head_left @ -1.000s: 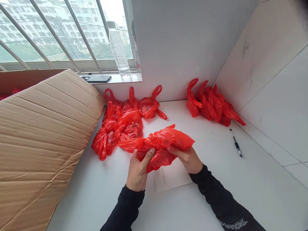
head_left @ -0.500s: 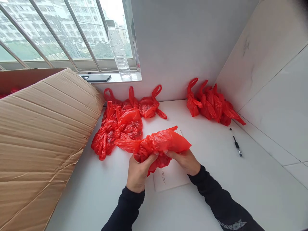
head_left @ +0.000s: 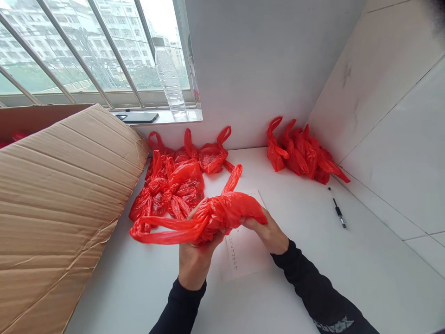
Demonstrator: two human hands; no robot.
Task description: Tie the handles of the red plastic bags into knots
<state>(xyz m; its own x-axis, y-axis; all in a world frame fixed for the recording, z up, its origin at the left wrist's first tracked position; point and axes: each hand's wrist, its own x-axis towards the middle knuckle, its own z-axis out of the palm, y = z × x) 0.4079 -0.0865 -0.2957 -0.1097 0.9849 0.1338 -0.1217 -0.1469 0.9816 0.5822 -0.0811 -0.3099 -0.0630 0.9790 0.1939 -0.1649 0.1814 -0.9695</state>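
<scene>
Between my two hands is a knotted red plastic bag (head_left: pixel 229 208), held above the white table (head_left: pixel 146 292). My left hand (head_left: pixel 195 260) is wrapped round its knotted end, where one long handle loop stretches out to the left and another sticks up. The other end of the bag is gripped by my right hand (head_left: pixel 269 229). What is inside the bag I cannot make out. Below the bag, partly covered by it, lies a white paper (head_left: pixel 246 260) with a column of handwritten numbers.
A cardboard box (head_left: pixel 69 195) with red bags inside stands at the left. Several knotted red bags (head_left: pixel 184 185) lie beside it, and more red bags (head_left: pixel 302 153) sit in the right corner. A pen (head_left: pixel 339 213) lies at right. The windowsill holds a water bottle (head_left: pixel 171 81) and a phone (head_left: pixel 139 118).
The held bag has turned in my hands, so its knot and long handle loop now show at the left. My left hand has shifted to the knotted end. The view has moved slightly.
</scene>
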